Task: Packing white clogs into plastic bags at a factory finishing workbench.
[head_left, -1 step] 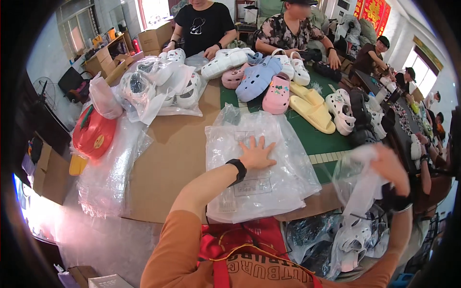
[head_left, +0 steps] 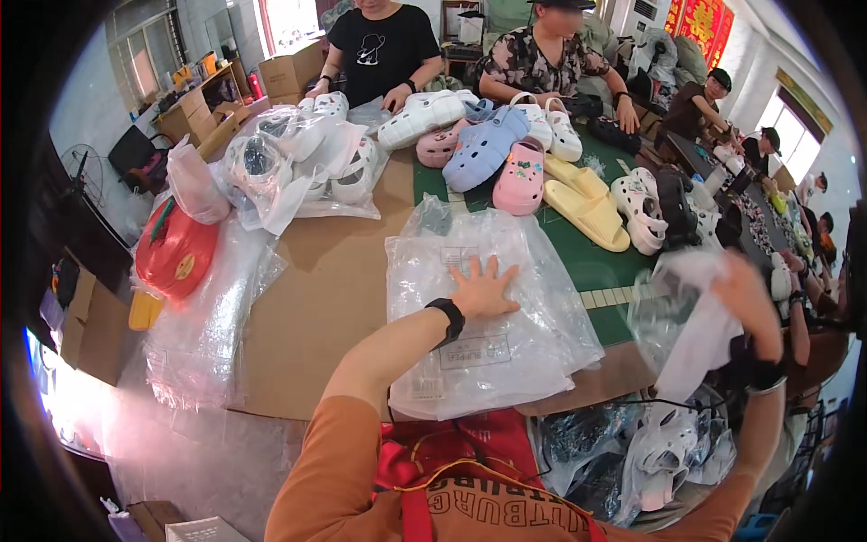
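Observation:
My left hand (head_left: 485, 291) lies flat with fingers spread on a stack of clear plastic bags (head_left: 470, 379) at the table's near edge. Off to the right, my right hand (head_left: 748, 303) is smeared by motion and grips a clear plastic bag (head_left: 691, 348), which hangs crumpled over the table's right edge. Below that bag, wrapped white clogs (head_left: 664, 443) and dark wrapped shoes (head_left: 587, 452) sit by my right side.
Beyond the stack lie a blue clog (head_left: 488, 149), a pink clog (head_left: 519, 176), yellow slides (head_left: 587, 203) and white clogs (head_left: 639, 210). Bagged white shoes (head_left: 302, 158) and a red bag (head_left: 176, 253) are at the left. Two people stand across the table.
My right hand has shifted slightly right with the plastic bag, which now hangs more spread out. The left hand has stayed on the stack.

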`<state>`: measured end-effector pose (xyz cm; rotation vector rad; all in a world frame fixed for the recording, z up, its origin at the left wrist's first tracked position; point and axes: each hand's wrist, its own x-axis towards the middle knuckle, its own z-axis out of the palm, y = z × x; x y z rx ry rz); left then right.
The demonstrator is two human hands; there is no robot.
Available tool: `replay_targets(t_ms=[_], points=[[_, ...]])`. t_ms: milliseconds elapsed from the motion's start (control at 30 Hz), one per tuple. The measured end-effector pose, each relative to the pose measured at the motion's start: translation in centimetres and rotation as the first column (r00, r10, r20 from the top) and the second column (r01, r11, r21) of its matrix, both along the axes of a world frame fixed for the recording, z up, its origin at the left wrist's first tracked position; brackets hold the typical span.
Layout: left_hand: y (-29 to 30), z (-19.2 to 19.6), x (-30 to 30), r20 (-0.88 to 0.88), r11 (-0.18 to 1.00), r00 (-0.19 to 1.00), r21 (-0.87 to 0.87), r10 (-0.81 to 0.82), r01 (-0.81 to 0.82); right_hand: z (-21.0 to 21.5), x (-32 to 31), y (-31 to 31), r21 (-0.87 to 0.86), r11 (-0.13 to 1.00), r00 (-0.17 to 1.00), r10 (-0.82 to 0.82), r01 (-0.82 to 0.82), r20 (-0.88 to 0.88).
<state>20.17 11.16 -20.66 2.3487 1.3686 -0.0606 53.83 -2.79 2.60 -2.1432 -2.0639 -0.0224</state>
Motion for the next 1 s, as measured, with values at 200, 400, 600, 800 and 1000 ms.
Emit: replay_targets(t_ms=[200,400,600,800,1000], points=[[1.3,-0.8,2.2,0.093,0.986,0.996,0.167,-0.001,-0.014,10.0,-1.3,2.2,0.725,0.65,0.822,0.271,0.228,-0.501],[1.1,-0.7,2.3,0.435,0.986,0.9,0.163,-0.038,-0.037,7.6,-8.2,5.9,0.791,0.612,0.859,0.398,0.013,-0.323],[1.8,-1.5,-3.6,0.628,0.99,0.765,0.109,-0.141,0.093,-3.5,-18.1,7.6,0.702,0.694,0.435,0.687,-0.159,-0.581],[-4.2,6.0,-10.5,0.887,0.747,0.231,-0.461,0.399,0.479,-10.5,-18.4,6.8,0.513,0.855,0.121,0.518,-0.069,-0.847],[-7.3,9.7,-7.7,0.974,0.962,0.115,-0.211,0.193,0.176,-9.2,-20.1,5.9,0.469,0.87,0.1,0.486,-0.153,-0.868]])
